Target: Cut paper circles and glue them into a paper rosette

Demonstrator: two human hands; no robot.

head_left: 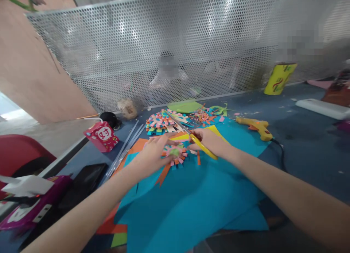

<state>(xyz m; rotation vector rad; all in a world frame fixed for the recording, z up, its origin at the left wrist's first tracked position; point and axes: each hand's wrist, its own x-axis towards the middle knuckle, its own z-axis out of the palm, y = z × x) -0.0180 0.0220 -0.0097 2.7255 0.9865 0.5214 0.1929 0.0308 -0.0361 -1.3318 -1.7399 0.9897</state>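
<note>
My right hand [206, 140] holds a pair of scissors [201, 146] with yellow handles, its blades pointing up and to the left, away from me. Between the thumb and fingers of my left hand [154, 150] is a small paper flower [175, 152] with a green centre and a fringe of pink, orange and blue strips. An orange ribbon-like tail [163, 175] hangs from it. Under both hands lie large blue paper sheets [186, 205], with orange and yellow paper showing around them. Finished-looking fringed paper flowers [161, 121] are heaped just beyond the left hand.
Paper scraps [203, 116] are piled behind the scissors. A yellow glue gun [257, 127] with a cord lies at right. Clear glue sticks [124, 149], a red drink carton [101, 136], a black phone [84, 178] and a purple power strip [43, 202] are at left. A perforated metal screen [131, 56] stands behind.
</note>
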